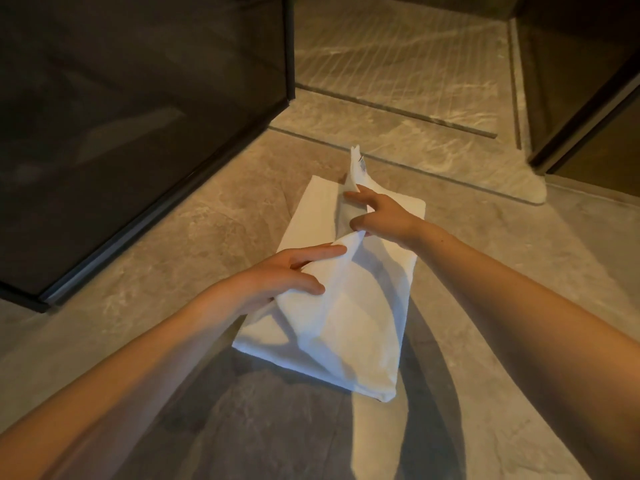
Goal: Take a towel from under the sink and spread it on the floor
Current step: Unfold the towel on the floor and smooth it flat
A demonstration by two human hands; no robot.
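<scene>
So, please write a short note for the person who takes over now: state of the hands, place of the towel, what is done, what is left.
Left hand: grips the near fold of the white towel.
Right hand: pinches the far fold, lifted.
Towel: out from under the sink, on the stone floor beside the dark glass door, still partly folded.
Left: open the folds and lay it flat.

One white towel point(349, 306) down there on the stone floor point(173, 244), just the one. Two hands on it: a left hand point(277, 275), a right hand point(384, 216), and two bare forearms reaching in. One dark glass panel point(138, 116) on the left. One floor channel point(398, 110) running across beyond.
</scene>
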